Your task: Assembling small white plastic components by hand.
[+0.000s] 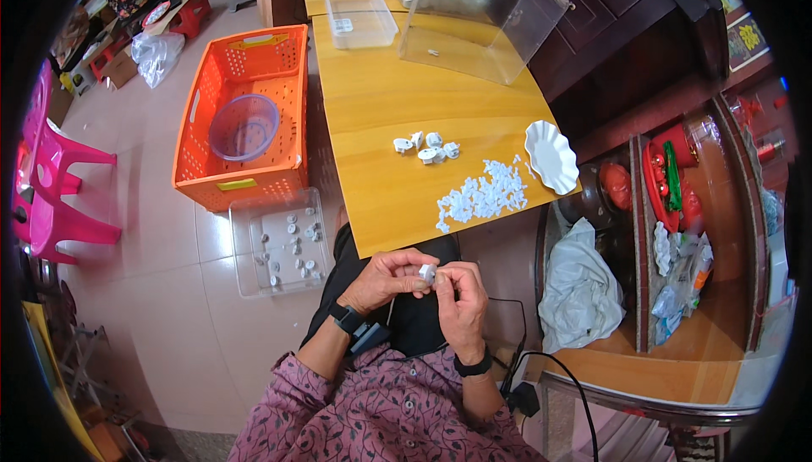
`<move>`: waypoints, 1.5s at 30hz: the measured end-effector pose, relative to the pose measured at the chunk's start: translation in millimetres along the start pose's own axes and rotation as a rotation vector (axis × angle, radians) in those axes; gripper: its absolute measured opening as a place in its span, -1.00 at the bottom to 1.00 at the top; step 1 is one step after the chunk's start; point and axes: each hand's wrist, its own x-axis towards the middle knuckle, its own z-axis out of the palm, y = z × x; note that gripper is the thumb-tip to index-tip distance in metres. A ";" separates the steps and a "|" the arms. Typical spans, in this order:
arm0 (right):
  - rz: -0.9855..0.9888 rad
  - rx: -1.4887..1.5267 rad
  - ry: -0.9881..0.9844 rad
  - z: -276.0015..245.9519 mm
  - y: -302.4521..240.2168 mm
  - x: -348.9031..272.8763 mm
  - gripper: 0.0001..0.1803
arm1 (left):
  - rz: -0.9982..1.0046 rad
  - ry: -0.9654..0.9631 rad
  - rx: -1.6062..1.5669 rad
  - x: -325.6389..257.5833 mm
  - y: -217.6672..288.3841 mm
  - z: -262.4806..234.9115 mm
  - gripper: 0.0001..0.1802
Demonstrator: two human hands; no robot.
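Observation:
Over my lap, just off the table's near edge, my left hand (387,278) pinches a small white plastic part (427,273) between thumb and fingers. My right hand (462,300) meets it from the other side, its thumb and forefinger pressed together at the part; whatever those fingertips hold is too small to make out. On the yellow table (364,200) lies a loose spread of tiny white pieces (482,195). Behind them sits a small group of white plastic parts (430,154) like the one in my hand. A white scalloped dish (551,158) stands at the right edge.
Left of the table are an orange crate (240,181) holding a clear bowl (244,127), and a clear tray (245,284) with several finished-looking white parts on the floor. A clear container (361,19) and clear box (474,56) stand farther back. Shelves (643,293) flank my right; a black cable (584,394) hangs there.

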 end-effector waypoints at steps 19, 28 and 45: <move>-0.046 -0.043 -0.020 28.4 3.4 8.7 -0.93 | 0.369 0.550 -0.158 -87.8 39.9 -82.8 -0.65; -0.065 -0.277 0.091 14.0 28.9 30.5 -0.89 | 0.242 1.114 -0.742 -110.6 -43.7 -215.7 -0.85; -0.137 -0.490 0.097 19.4 50.4 50.8 -0.69 | 0.298 0.944 -0.448 -94.8 30.0 -126.8 -0.77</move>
